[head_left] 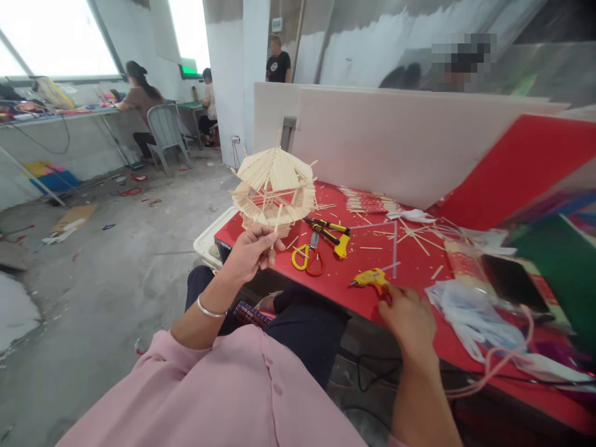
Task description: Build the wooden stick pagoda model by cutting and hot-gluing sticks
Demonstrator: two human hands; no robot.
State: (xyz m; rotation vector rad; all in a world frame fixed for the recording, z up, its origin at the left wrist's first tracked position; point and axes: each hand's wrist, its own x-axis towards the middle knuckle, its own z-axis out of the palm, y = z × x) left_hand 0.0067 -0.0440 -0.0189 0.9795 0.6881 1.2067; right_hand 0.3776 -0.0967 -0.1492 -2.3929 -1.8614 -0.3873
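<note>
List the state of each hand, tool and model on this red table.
left hand: raised, fingers closed on the stick model's base
pale wooden stick pavilion model: held upright above the table's edge
right hand: at the glue gun's handle, grip unclear
yellow hot glue gun: lying on the red table, nozzle pointing left
yellow-handled scissors: lying flat, blades closed
yellow-and-black pliers: lying flat
clear plastic bags: crumpled, lying loose

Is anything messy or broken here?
Messy, yes. Loose sticks lie scattered on the red table beside the scissors. Scraps litter the floor. The stick house, held up by the left hand, looks whole. The right hand touches the glue gun.
</note>
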